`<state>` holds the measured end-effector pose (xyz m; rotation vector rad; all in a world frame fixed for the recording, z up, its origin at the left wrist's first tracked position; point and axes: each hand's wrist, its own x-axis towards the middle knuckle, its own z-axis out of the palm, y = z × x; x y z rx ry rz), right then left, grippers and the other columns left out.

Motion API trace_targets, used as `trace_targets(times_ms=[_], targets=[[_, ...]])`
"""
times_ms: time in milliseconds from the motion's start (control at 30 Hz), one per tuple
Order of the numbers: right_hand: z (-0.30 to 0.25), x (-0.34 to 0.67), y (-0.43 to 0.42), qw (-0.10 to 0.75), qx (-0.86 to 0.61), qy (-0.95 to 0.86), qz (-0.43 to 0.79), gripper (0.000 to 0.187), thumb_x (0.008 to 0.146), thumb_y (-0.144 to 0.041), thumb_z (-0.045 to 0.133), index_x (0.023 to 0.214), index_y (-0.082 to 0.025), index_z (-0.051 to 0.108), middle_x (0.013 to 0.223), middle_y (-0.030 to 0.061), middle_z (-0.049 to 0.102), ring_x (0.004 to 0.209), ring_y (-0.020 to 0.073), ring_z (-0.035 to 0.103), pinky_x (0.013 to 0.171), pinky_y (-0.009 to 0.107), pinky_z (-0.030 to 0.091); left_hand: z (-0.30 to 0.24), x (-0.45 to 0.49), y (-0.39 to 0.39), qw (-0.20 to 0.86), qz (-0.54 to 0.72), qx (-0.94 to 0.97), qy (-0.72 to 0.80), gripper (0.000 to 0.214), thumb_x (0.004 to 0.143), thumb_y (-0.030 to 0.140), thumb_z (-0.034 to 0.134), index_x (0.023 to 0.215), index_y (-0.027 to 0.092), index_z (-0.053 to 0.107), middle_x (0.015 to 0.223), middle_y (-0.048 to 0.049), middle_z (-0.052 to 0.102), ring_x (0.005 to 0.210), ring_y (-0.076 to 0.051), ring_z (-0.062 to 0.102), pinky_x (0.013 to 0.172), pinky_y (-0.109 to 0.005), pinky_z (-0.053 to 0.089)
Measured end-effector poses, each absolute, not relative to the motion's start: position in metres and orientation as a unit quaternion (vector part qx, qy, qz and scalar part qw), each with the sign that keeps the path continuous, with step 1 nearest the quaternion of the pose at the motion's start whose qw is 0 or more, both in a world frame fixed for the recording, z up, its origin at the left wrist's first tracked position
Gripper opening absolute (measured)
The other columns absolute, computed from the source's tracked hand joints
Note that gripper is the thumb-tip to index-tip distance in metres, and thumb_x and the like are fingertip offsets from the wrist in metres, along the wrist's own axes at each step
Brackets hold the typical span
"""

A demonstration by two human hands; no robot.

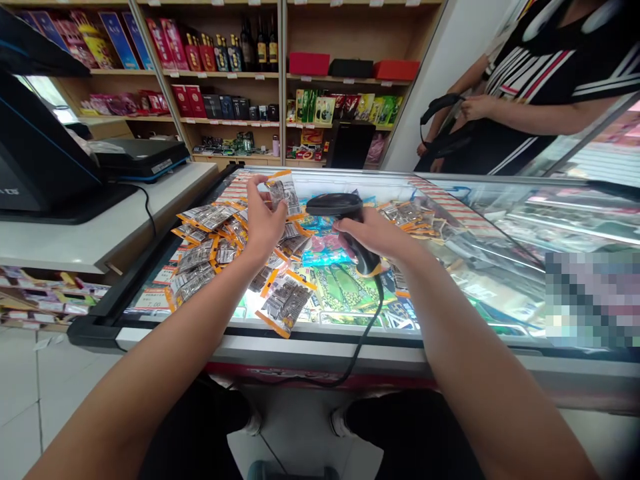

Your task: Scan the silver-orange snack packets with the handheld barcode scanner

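Note:
My left hand (267,217) is closed on a small snack packet (284,189) with orange ends and a grey printed back, raised above the glass top. In my right hand (373,235) is a black barcode scanner (336,203), gripped by its handle, its head turned toward the packet. A cable (364,341) runs down from the handle and over the front edge. Many similar packets (197,257) lie heaped left of and under my left hand. One separate packet (287,301) lies near the front edge, and another pile (413,217) is beyond my right hand.
Below the glass of the freezer (350,341), blue and green packages (345,287) show. A counter (75,243) at left bears a black terminal (45,147) and a scale (140,160). Across the freezer a person (530,87) stands at right, holding a black strap. Stocked shelves (225,75) line the back.

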<state>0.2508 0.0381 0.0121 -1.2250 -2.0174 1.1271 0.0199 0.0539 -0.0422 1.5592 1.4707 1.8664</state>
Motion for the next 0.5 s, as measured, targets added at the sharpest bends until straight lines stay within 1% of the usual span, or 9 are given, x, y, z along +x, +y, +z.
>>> trace_targets(times_ms=[67, 133, 233, 333, 400, 467, 500], targets=[[0.011, 0.257, 0.044, 0.281, -0.471, -0.726, 0.414, 0.031, 0.091, -0.035, 0.062, 0.064, -0.020, 0.061, 0.061, 0.0111, 0.066, 0.050, 0.0193, 0.057, 0.046, 0.035, 0.044, -0.034, 0.013, 0.051, 0.070, 0.595, 0.592, 0.539, 0.036, 0.088, 0.017, 0.066, 0.122, 0.024, 0.055, 0.107, -0.0087, 0.059, 0.099, -0.023, 0.061, 0.093, -0.038, 0.052], [0.009, 0.268, 0.049, 0.331, -0.492, -0.687, 0.421, 0.023, 0.088, -0.036, 0.063, 0.072, -0.019, 0.065, 0.068, 0.0108, 0.069, 0.057, 0.0212, 0.061, 0.051, 0.035, 0.047, -0.027, 0.005, 0.045, -0.003, 0.506, 0.646, 0.572, 0.027, 0.087, 0.016, 0.062, 0.114, 0.021, 0.063, 0.113, -0.0126, 0.060, 0.112, -0.028, 0.060, 0.104, -0.044, 0.049], [0.001, 0.293, 0.053, 0.413, -0.511, -0.625, 0.420, 0.016, 0.084, -0.035, 0.066, 0.082, -0.020, 0.067, 0.079, 0.0091, 0.072, 0.071, 0.0225, 0.067, 0.062, 0.034, 0.052, -0.020, -0.004, 0.035, -0.061, 0.372, 0.679, 0.630, 0.030, 0.089, 0.017, 0.056, 0.116, 0.019, 0.069, 0.123, -0.0180, 0.056, 0.116, -0.034, 0.060, 0.105, -0.050, 0.049], [-0.012, 0.325, 0.049, 0.485, -0.533, -0.575, 0.386, 0.018, 0.082, -0.038, 0.068, 0.087, -0.021, 0.066, 0.084, 0.0070, 0.072, 0.080, 0.0238, 0.069, 0.068, 0.033, 0.054, -0.017, -0.007, 0.024, -0.102, 0.275, 0.681, 0.670, 0.033, 0.091, 0.021, 0.055, 0.120, 0.021, 0.072, 0.135, -0.0211, 0.052, 0.125, -0.042, 0.056, 0.102, -0.058, 0.048], [-0.022, 0.346, 0.043, 0.518, -0.551, -0.542, 0.367, 0.021, 0.081, -0.042, 0.068, 0.090, -0.022, 0.066, 0.088, 0.0062, 0.073, 0.086, 0.0253, 0.070, 0.071, 0.033, 0.054, -0.015, -0.004, 0.017, -0.139, 0.242, 0.683, 0.675, 0.034, 0.095, 0.023, 0.052, 0.122, 0.022, 0.073, 0.143, -0.0204, 0.051, 0.135, -0.046, 0.047, 0.104, -0.063, 0.045], [-0.033, 0.365, 0.037, 0.537, -0.566, -0.516, 0.354, 0.023, 0.082, -0.045, 0.065, 0.090, -0.023, 0.065, 0.092, 0.0056, 0.073, 0.091, 0.0253, 0.069, 0.071, 0.032, 0.053, -0.013, 0.004, 0.011, -0.167, 0.236, 0.691, 0.662, 0.036, 0.097, 0.023, 0.049, 0.125, 0.023, 0.072, 0.151, -0.0172, 0.049, 0.142, -0.047, 0.039, 0.109, -0.067, 0.039], [-0.038, 0.373, 0.034, 0.533, -0.568, -0.515, 0.357, 0.024, 0.083, -0.047, 0.062, 0.091, -0.024, 0.065, 0.095, 0.0051, 0.073, 0.093, 0.0248, 0.068, 0.072, 0.031, 0.052, -0.013, 0.010, 0.008, -0.173, 0.239, 0.701, 0.649, 0.037, 0.097, 0.022, 0.049, 0.126, 0.024, 0.072, 0.153, -0.0161, 0.048, 0.144, -0.047, 0.038, 0.111, -0.068, 0.037]])
